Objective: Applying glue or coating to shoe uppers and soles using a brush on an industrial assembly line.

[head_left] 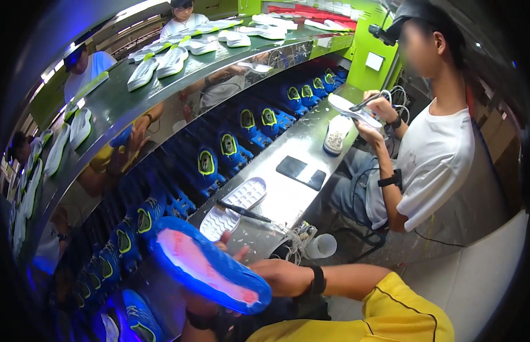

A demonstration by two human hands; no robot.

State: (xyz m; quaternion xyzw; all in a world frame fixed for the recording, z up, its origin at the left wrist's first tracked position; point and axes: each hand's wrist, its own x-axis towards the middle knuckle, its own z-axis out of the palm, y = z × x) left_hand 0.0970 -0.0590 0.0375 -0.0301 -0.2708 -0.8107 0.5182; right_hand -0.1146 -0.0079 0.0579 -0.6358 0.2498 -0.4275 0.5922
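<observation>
A blue shoe upper (162,251) is held up with its underside toward me; a pink and white bottom (211,265) shows inside a blue rim. My right hand (285,277) grips it near the lower right end, some fingers showing past its upper edge. Under the shoe, my left hand (199,302) supports it, mostly hidden, with a few fingertips at the lower edge. Just beyond, a white outsole (249,194) lies tread up on the metal bench, a black-handled brush (242,211) across it.
Blue shoes (207,163) line a rack on the left. Above, a green conveyor (205,65) carries white soles. Two dark phones (302,172) lie on the bench (270,228). A white cup (322,246) stands near cables. At right, a co-worker (436,142) holds a sole (356,112).
</observation>
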